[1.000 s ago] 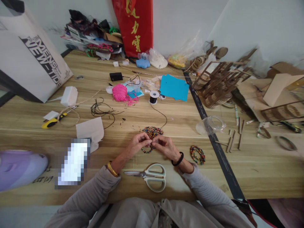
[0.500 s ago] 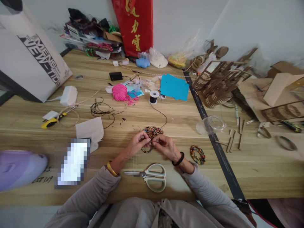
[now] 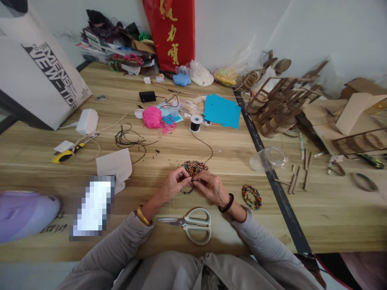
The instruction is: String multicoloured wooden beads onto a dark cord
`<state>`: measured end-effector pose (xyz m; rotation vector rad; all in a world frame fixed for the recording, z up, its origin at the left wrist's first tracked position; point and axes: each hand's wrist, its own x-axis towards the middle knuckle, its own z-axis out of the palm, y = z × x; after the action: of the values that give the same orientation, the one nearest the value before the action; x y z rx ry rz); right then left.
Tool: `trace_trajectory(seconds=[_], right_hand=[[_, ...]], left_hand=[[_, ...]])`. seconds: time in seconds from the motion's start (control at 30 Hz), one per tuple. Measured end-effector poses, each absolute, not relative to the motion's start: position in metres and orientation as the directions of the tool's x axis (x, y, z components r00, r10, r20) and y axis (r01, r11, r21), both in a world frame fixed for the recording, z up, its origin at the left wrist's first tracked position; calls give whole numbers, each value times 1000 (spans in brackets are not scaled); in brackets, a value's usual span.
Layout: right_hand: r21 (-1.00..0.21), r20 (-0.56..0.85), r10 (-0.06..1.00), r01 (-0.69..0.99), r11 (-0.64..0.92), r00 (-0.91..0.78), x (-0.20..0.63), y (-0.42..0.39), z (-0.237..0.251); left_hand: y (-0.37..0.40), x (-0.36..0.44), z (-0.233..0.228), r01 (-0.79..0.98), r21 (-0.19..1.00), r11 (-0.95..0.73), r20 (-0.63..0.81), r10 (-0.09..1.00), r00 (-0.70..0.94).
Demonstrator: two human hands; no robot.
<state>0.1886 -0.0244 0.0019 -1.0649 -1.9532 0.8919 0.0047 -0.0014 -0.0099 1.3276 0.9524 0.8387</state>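
My left hand [image 3: 176, 183] and my right hand [image 3: 211, 187] meet fingertip to fingertip over the table, both closed in a pinch. Between them is black cord [image 3: 212, 151], which runs back to a white spool [image 3: 196, 120] wound with black. Just beyond my fingers lies a heap of small multicoloured beads [image 3: 193, 166]. A loop of strung beads [image 3: 186, 191] hangs below my fingertips, partly hidden by them. A coiled bead bracelet [image 3: 251, 197] rests to the right of my right hand. White-handled scissors [image 3: 198, 226] lie in front of me.
Pink yarn [image 3: 152, 117], blue sheets [image 3: 222, 110] and loose black cord [image 3: 128, 139] lie farther back. At left are a yellow-handled screwdriver [image 3: 65, 156] and a blurred-out bright screen [image 3: 93, 207]. A brown slatted wooden model [image 3: 278, 104] stands at right.
My right fingers have shifted slightly left, closer to the left fingertips. The cord, spool, scissors and bracelet stay where they were.
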Motion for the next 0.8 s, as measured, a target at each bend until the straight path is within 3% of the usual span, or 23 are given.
trace_trajectory(seconds=[0.37,0.8], right_hand=[[-834,241,892,388,392,-382,191,-25,7],[-753,310,854,439,489,-418,189,-28,7]], left_hand=[[-5,7,-6,100,995,11,-49,919,390],[-9,8,-8,123,992,-26,-26,915,403]])
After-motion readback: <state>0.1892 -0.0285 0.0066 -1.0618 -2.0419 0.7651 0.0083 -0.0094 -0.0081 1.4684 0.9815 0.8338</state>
